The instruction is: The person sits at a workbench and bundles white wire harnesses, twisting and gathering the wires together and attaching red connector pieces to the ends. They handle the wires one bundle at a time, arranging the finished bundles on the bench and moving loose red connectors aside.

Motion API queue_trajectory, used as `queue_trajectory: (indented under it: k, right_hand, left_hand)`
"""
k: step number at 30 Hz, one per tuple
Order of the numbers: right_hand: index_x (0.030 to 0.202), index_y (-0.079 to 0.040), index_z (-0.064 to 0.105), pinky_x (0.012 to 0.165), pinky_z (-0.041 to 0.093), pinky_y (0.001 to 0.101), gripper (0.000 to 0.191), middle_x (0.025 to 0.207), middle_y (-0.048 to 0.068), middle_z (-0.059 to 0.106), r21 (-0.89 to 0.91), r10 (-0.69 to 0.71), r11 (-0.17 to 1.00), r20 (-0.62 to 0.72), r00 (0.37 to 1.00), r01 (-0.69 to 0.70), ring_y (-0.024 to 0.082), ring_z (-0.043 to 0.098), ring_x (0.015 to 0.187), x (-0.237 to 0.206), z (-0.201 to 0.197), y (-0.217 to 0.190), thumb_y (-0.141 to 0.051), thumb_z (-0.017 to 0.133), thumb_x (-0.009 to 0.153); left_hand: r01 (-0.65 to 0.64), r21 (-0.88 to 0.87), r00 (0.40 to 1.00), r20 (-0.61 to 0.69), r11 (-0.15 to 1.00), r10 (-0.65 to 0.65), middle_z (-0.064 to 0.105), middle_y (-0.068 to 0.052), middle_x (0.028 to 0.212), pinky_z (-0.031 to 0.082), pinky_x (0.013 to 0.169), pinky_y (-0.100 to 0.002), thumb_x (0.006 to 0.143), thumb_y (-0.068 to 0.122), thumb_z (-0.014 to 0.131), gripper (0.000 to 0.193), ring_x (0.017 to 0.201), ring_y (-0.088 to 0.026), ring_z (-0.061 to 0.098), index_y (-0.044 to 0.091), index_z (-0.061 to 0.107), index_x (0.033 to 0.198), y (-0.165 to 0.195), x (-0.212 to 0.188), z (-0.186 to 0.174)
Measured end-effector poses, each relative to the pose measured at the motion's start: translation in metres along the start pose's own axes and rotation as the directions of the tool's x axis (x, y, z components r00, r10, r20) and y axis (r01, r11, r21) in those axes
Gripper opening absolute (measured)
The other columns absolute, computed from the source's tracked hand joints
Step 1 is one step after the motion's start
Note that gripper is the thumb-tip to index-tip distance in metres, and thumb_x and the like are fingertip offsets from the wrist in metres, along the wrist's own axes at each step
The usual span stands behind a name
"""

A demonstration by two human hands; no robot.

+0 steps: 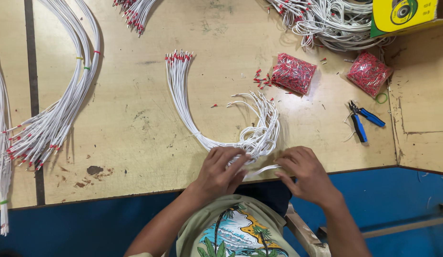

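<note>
Wires (259, 138) lie looped at the table edge (355, 168), both hands pinching a few strands: left hand (221, 169), right hand (305, 173). A pull could tangle the loop or drag it over the edge just below the grip. Open tabletop lies left; ferrule bag (294, 72) and pliers (362, 121) sit upper right
</note>
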State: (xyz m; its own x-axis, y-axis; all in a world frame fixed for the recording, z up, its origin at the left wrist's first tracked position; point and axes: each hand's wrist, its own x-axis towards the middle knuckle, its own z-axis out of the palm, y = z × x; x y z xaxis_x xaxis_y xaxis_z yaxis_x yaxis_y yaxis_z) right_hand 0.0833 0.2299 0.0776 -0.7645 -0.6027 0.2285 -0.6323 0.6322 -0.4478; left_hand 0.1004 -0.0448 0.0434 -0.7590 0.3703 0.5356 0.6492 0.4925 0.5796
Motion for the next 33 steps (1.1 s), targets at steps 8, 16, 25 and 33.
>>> queue_trajectory:
  k: [8, 16, 25, 33]
  right_hand:
    - [0.116, -0.006, 0.073, 0.086, 0.053, 0.0411, 0.04, 0.109, 0.012, 0.066, -0.088, 0.173, 0.979, -0.133, 0.976, -0.186, 0.029, 0.062, 0.101, 0.019, 0.028, 0.011, 0.003, 0.077, 0.078]
    - [0.093, -0.008, 0.07, 0.099, 0.048, 0.0453, 0.023, 0.116, 0.008, 0.069, -0.19, 0.018, 0.98, -0.234, 0.972, -0.064, 0.031, 0.062, 0.121, 0.009, 0.01, 0.01, 0.0, 0.079, 0.073]
    - [0.098, -0.006, 0.069, 0.102, 0.048, 0.0458, 0.029, 0.102, 0.008, 0.072, -0.083, 0.064, 0.995, 0.036, 0.997, -0.06, 0.027, 0.067, 0.107, 0.0, 0.002, 0.005, 0.002, 0.07, 0.07]
    - [0.119, -0.003, 0.067, 0.091, 0.049, 0.0447, 0.045, 0.097, 0.01, 0.067, -0.036, 0.145, 0.988, -0.047, 0.988, -0.147, 0.029, 0.064, 0.093, 0.001, 0.019, 0.009, 0.005, 0.067, 0.075]
  left_hand:
    - [0.185, 0.039, 0.983, 0.011, 0.982, -0.185, 0.066, -0.013, 0.114, 0.046, 0.093, -0.045, 0.08, 0.019, 0.081, 0.044, 0.108, -0.032, 0.063, 0.001, 0.065, 0.117, 0.003, 0.029, 0.025]
    - [0.375, -0.582, 0.86, -0.071, 0.721, -0.505, 0.072, -0.008, 0.105, 0.058, 0.077, -0.025, 0.094, 0.005, 0.069, 0.022, 0.087, -0.013, 0.072, 0.001, 0.058, 0.113, -0.008, -0.001, 0.035]
    - [0.424, -0.64, 0.857, 0.054, 0.641, -0.512, 0.07, -0.008, 0.101, 0.056, 0.076, -0.026, 0.094, 0.004, 0.068, 0.02, 0.087, -0.012, 0.067, 0.0, 0.063, 0.113, -0.01, 0.007, 0.021]
    - [0.436, -0.614, 0.863, 0.076, 0.658, -0.5, 0.07, -0.007, 0.1, 0.055, 0.075, -0.027, 0.095, 0.007, 0.069, 0.02, 0.086, -0.013, 0.067, 0.001, 0.065, 0.114, -0.003, 0.024, 0.017]
